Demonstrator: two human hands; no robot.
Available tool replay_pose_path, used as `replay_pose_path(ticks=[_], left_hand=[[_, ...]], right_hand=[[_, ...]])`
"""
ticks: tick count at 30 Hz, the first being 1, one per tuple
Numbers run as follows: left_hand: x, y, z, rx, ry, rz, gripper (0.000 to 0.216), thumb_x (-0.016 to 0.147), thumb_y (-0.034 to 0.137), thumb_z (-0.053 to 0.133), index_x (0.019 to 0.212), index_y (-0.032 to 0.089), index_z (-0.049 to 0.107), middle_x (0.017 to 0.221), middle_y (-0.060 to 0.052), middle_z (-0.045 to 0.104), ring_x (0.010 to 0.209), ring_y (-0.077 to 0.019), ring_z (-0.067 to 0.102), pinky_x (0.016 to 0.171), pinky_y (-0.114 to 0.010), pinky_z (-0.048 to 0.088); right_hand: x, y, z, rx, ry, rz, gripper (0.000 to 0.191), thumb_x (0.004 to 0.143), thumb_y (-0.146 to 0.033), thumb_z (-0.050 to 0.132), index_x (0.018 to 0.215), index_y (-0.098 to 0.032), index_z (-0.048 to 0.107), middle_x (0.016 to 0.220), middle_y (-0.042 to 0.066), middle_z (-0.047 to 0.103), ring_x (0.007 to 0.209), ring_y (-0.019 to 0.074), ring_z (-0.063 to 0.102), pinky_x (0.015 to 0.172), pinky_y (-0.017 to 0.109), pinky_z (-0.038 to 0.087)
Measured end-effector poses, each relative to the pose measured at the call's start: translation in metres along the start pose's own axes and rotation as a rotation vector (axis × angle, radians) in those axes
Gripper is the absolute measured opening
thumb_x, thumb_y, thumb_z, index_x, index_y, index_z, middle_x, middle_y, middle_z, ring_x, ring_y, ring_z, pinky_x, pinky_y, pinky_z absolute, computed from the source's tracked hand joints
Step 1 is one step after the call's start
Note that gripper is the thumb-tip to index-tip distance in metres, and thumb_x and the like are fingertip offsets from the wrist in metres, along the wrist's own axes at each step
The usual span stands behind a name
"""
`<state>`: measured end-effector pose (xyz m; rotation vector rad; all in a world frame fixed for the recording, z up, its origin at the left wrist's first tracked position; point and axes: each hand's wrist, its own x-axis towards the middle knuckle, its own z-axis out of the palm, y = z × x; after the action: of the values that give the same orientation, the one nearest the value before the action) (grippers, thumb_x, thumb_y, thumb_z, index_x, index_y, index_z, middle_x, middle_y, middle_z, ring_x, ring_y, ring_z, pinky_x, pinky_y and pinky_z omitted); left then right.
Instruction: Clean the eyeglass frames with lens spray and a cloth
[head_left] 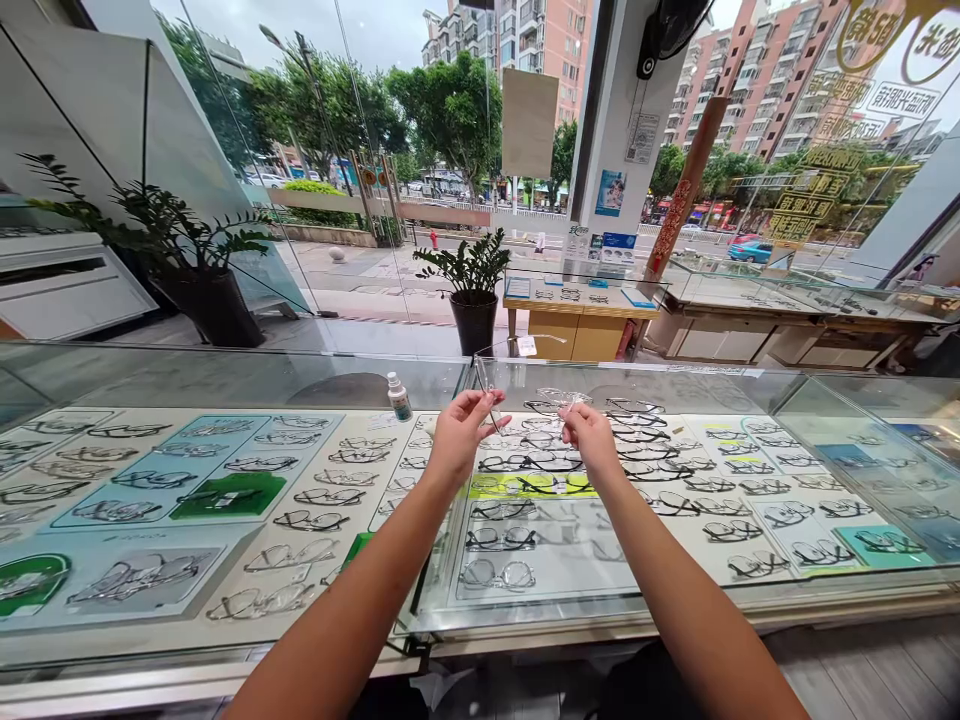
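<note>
Both my arms reach out over a glass display counter (225,385) full of eyeglass frames. My left hand (461,432) is closed in a pinch on one side of a clear, thin pair of glasses (525,405) held above the glass. My right hand (590,437) pinches the other side of the same pair. The pair is nearly see-through and hard to make out against the counter. A small white dropper bottle (399,397) stands on the countertop just left of my left hand.
Rows of eyeglass frames (540,462) lie on trays inside the case. Two potted plants (472,290) stand on the floor beyond. A wooden desk (577,320) and another glass counter (787,300) sit by the shop window.
</note>
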<state>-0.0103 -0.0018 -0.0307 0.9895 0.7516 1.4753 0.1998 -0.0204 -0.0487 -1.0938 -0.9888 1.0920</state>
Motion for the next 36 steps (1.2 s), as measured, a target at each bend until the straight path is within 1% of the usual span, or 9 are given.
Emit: replay_pose_path(ticks=[4,9,12,17,23,28,32,34,36], left_hand=[[0.000,0.003,-0.001,0.004,0.026,0.032,0.043,0.071,0.049,0.094,0.083,0.018,0.067,0.113,-0.010,0.073,0.127,-0.0302,0.063,0.097,-0.050,0.065],[-0.001,0.001,0.001,0.026,0.015,0.026,0.043,0.069,0.049,0.095,0.082,0.019,0.067,0.110,-0.009,0.073,0.122,-0.0277,0.065,0.096,-0.048,0.065],[-0.005,-0.004,0.005,0.076,-0.047,-0.004,0.041,0.070,0.049,0.094,0.081,0.019,0.069,0.113,-0.008,0.073,0.117,-0.0253,0.066,0.096,-0.046,0.064],[-0.015,-0.015,0.012,0.164,-0.153,-0.065,0.038,0.069,0.047,0.093,0.080,0.018,0.072,0.129,-0.009,0.070,0.097,-0.0182,0.068,0.086,-0.036,0.062],[-0.018,-0.017,0.014,0.122,-0.199,-0.167,0.035,0.066,0.044,0.095,0.077,0.018,0.075,0.140,-0.011,0.066,0.100,-0.0190,0.069,0.089,-0.036,0.059],[-0.018,-0.015,0.012,0.144,-0.243,-0.220,0.032,0.069,0.046,0.093,0.083,0.020,0.081,0.144,-0.013,0.066,0.114,-0.0279,0.068,0.092,-0.041,0.057],[-0.015,-0.012,0.010,0.342,-0.270,0.035,0.030,0.085,0.051,0.079,0.092,0.022,0.082,0.131,-0.012,0.073,0.123,-0.0301,0.065,0.102,-0.042,0.052],[-0.008,-0.007,0.003,0.471,-0.158,0.228,0.032,0.095,0.053,0.068,0.096,0.023,0.079,0.119,-0.009,0.075,0.118,-0.0275,0.066,0.102,-0.040,0.050],[0.002,-0.001,-0.011,0.563,0.042,0.388,0.037,0.102,0.056,0.055,0.095,0.024,0.073,0.106,-0.007,0.075,0.107,-0.0250,0.067,0.098,-0.037,0.050]], right_hand=[[-0.001,0.000,-0.003,-0.057,0.012,0.033,0.023,0.073,-0.042,0.071,0.080,-0.021,0.065,0.055,-0.003,0.056,0.052,0.0131,0.039,0.053,0.028,0.028],[-0.012,-0.007,-0.004,-0.258,0.288,-0.401,0.023,0.084,-0.041,0.071,0.095,-0.023,0.061,0.081,-0.001,0.061,0.068,0.0155,0.046,0.066,0.030,0.040],[-0.022,-0.010,0.002,-0.429,0.120,-0.554,0.017,0.092,-0.039,0.067,0.100,-0.024,0.068,0.093,0.003,0.067,0.082,0.0198,0.056,0.076,0.034,0.046],[-0.030,-0.002,0.016,-0.534,-0.162,-0.557,0.028,0.093,-0.040,0.072,0.118,-0.028,0.074,0.122,0.008,0.074,0.115,0.0275,0.065,0.091,0.040,0.051],[-0.031,0.008,0.019,-0.482,-0.193,-0.568,0.029,0.093,-0.036,0.072,0.121,-0.028,0.077,0.127,0.009,0.077,0.120,0.0293,0.067,0.100,0.045,0.051],[-0.031,0.007,0.018,-0.449,-0.185,-0.534,0.021,0.095,-0.040,0.072,0.110,-0.027,0.078,0.115,0.007,0.080,0.110,0.0280,0.068,0.097,0.044,0.051],[-0.028,0.009,0.015,-0.414,-0.111,-0.504,0.020,0.093,-0.042,0.073,0.103,-0.025,0.078,0.109,0.007,0.080,0.106,0.0273,0.069,0.091,0.041,0.052],[-0.027,0.008,0.013,-0.398,-0.070,-0.486,0.020,0.092,-0.042,0.073,0.101,-0.024,0.078,0.109,0.008,0.080,0.106,0.0278,0.069,0.092,0.042,0.052],[-0.025,0.007,0.010,-0.377,-0.044,-0.467,0.021,0.091,-0.042,0.073,0.099,-0.023,0.078,0.109,0.009,0.081,0.105,0.0280,0.069,0.092,0.042,0.051]])
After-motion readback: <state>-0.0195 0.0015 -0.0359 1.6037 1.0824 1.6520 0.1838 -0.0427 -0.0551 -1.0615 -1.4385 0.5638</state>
